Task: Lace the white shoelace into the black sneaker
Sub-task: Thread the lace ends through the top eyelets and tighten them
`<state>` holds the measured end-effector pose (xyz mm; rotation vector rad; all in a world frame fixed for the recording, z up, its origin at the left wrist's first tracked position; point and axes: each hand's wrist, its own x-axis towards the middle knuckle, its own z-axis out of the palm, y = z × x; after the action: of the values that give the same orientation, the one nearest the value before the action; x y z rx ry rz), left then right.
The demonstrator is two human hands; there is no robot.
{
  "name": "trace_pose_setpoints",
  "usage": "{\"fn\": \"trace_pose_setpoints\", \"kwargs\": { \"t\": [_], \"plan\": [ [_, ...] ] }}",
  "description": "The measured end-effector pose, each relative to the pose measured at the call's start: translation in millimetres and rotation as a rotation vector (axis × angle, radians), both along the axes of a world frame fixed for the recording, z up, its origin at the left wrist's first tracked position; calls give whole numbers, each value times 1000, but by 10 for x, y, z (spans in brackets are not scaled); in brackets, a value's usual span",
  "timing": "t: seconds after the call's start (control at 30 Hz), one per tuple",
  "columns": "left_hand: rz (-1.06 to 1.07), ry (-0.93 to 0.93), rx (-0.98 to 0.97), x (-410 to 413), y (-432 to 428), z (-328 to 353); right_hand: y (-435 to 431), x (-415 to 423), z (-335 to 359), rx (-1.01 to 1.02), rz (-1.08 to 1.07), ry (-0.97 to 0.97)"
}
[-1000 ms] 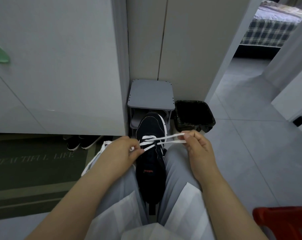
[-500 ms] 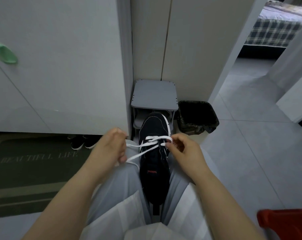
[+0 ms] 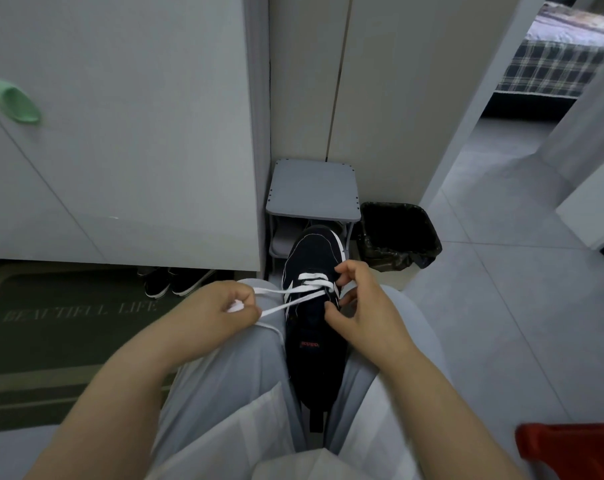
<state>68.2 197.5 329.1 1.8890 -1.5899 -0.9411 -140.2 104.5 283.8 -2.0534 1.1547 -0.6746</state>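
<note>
Beyond the black sneaker, grey stool beside black bin; doormat leftward

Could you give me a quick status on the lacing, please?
Left hand grips white shoelace strands, taut. Right hand at eyelets of black sneaker, grip unclear. Lower eyelets laced only. Nothing obstructing.

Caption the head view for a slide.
Left hand grips white shoelace; right hand pinches the black sneaker beside its eyelets.

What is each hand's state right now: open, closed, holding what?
Left hand: closed, grip on the white shoelace.
Right hand: curled at the black sneaker's eyelets; whether it holds anything cannot be told.
</note>
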Motion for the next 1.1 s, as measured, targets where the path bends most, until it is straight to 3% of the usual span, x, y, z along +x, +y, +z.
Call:
{"fn": "trace_pose_setpoints", "kwargs": {
  "t": [0.23,0.5,0.6,0.73,0.83,0.93,1.1],
  "plan": [
    [-280,-275,364,-117,-26,14,9,6,-19,13,-6,-20],
    [-128,-256,54,-109,-211,109,18,-6,-15,-44,20,5],
    [-75,-384,-107,-147,-387,47,14,-8,-15,-57,3,-1],
    [-163,-578,1,-166,-529,-112,47,5,-48,-246,91,87],
    [-108,-286,7,-109,-474,-23,71,21,-67,-377,91,129],
    [12,100,0,-98,-398,246,145,107,52,-275,70,-35],
    [-80,548,41,-183,-357,634,389,539,391,414,339,-532]
  ]
}}
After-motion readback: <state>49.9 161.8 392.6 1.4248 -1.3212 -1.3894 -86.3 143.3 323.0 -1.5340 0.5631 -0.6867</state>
